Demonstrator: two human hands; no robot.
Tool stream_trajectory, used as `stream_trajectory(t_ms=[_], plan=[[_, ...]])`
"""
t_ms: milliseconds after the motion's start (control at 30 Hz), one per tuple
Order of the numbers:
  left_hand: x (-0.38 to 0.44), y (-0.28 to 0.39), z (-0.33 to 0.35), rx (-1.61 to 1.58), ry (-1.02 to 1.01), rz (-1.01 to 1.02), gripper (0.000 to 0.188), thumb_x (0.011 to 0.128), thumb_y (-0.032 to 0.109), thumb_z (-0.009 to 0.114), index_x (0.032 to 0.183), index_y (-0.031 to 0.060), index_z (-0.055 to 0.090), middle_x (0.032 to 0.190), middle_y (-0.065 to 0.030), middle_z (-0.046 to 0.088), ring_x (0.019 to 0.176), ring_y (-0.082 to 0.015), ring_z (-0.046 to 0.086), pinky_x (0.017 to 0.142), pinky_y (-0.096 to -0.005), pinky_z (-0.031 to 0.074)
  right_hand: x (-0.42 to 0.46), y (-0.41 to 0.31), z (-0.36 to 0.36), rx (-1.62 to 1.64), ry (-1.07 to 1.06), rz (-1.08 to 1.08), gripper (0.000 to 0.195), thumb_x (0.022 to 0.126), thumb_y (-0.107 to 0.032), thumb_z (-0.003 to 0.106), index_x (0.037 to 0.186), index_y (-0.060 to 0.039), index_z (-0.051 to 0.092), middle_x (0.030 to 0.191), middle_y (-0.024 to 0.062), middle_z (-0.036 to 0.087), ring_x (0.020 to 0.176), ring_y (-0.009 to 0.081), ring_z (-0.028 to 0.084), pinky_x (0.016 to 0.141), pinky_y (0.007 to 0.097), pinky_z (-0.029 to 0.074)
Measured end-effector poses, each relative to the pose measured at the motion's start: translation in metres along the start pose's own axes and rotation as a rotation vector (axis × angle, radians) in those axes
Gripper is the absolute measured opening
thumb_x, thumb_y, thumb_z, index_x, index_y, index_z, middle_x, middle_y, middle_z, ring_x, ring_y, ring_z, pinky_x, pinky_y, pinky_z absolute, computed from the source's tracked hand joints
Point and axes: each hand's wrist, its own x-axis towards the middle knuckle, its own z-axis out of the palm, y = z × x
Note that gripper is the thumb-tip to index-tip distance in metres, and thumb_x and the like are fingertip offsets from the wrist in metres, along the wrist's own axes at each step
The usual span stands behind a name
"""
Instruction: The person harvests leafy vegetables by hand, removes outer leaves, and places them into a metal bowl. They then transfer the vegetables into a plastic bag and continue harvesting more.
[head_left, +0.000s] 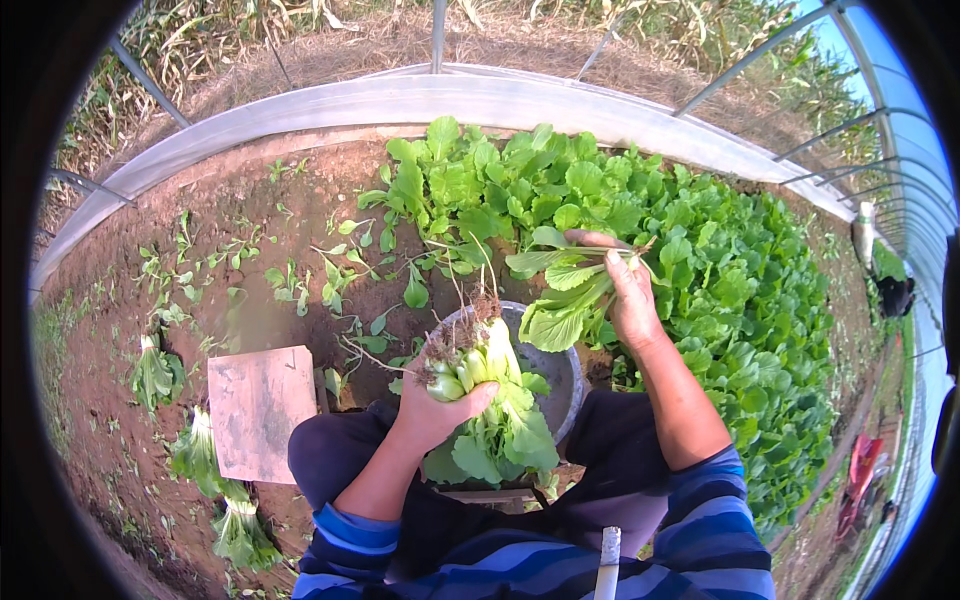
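Note:
My left hand (442, 412) grips a bunch of leafy greens (480, 367), its soil-caked roots upward and its leaves hanging down. To the right and a little higher, my right hand (630, 289) holds a smaller lot of leafy greens (559, 300), leaves pointing left and root ends at the fingertips. A round grey basin (574, 375) stands between my knees, partly hidden behind the left-hand bunch. Dense greens (720, 300) grow in the soil beside and beyond my right hand.
A square board (262, 412) lies left of my knee. Tied bunches of greens (156, 375) rest on the soil farther left. Loose seedlings (337, 277) dot the ground ahead. Low plastic sheeting (360, 101) and metal hoops (439, 37) border the plot. A cigarette (609, 559) shows at the bottom.

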Motion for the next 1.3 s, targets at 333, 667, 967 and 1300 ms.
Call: stream_trajectory(t_ms=[333, 667, 967, 1300], plan=[[0.017, 0.0, 0.01, 0.009, -0.181, -0.18, 0.069, 0.071, 0.005, 0.081, 0.132, 0.0018, 0.05, 0.119, -0.0056, 0.061, 0.106, -0.0137, 0.059, 0.094, -0.0323, 0.048, 0.007, 0.024, 0.021, 0.017, 0.067, 0.117, 0.04, 0.1, -0.043, 0.051, 0.09, -0.0055, 0.06, 0.078, 0.0057, 0.064, 0.07, 0.0138, 0.058, 0.071, 0.0287, 0.049], [0.023, -0.011, 0.005, 0.031, -0.267, -0.216, 0.071, 0.071, 0.009, 0.084, 0.133, 0.0024, 0.048, 0.12, -0.0048, 0.06, 0.107, -0.0139, 0.056, 0.096, -0.0326, 0.046, -0.001, 0.016, 0.037, -0.327, -0.121, 0.02, 0.041, 0.095, -0.042, 0.06, 0.083, -0.0026, 0.066, 0.076, 0.0057, 0.064, 0.071, 0.0163, 0.057, 0.072, 0.0309, 0.047], [0.017, -0.006, -0.01, 0.041, -0.277, -0.11, 0.059, 0.076, 0.008, 0.08, 0.128, 0.0015, 0.053, 0.116, -0.0036, 0.062, 0.104, -0.0137, 0.058, 0.093, -0.0326, 0.047, -0.003, 0.004, 0.029, -0.439, -0.246, -0.237, 0.045, 0.096, -0.037, 0.055, 0.121, 0.0005, 0.061, 0.129, 0.0191, 0.057, 0.12, 0.0343, 0.052, 0.102, 0.043, 0.041], [0.021, -0.019, -0.009, -0.014, -0.308, -0.178, 0.055, 0.071, 0.011, 0.082, 0.12, 0.0013, 0.061, 0.11, -0.0033, 0.066, 0.101, -0.014, 0.06, 0.092, -0.0324, 0.047, -0.004, 0.002, 0.055, -0.213, -0.379, -0.146, 0.066, 0.099, -0.052, 0.033, 0.132, 0.0022, 0.053, 0.133, 0.019, 0.056, 0.125, 0.0314, 0.051, 0.108, 0.0424, 0.035]])
